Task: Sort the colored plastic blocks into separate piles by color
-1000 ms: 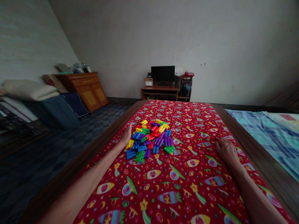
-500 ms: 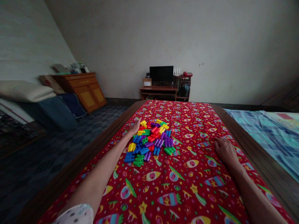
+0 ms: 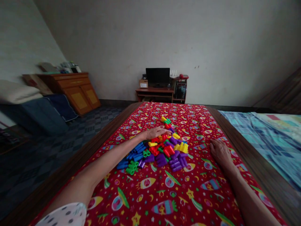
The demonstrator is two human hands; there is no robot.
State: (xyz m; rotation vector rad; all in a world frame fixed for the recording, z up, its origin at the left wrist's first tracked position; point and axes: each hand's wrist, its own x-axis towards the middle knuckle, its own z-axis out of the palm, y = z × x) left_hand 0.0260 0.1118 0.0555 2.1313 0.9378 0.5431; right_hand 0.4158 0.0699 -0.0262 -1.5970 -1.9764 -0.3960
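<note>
Many colourful plastic tube-shaped toy pieces lie in a loose pile on the red patterned cloth (image 3: 178, 188). My left hand (image 3: 158, 132) reaches across the far side of this pile, its fingers stretched out and touching the upper pieces, holding none that I can see. Red pieces (image 3: 168, 150) and purple pieces (image 3: 178, 161) lie to the right, with yellow pieces (image 3: 182, 147) beside them. Blue pieces (image 3: 137, 152) and green pieces (image 3: 132, 168) lie at the near left, partly behind my left forearm. Resting flat on the cloth at the right, my right hand (image 3: 221, 151) is apart from the pile.
Dark wooden table edges (image 3: 249, 147) border the cloth. A bed with a blue checked sheet (image 3: 244, 125) adjoins on the right. Against the far wall stands a desk (image 3: 154, 90) with a monitor (image 3: 157, 77). A wooden cabinet (image 3: 72, 91) is at the left.
My left hand has swept right over the pile, and the pieces have shifted and spread rightward. The head view has turned slightly right. My right hand stays on the cloth.
</note>
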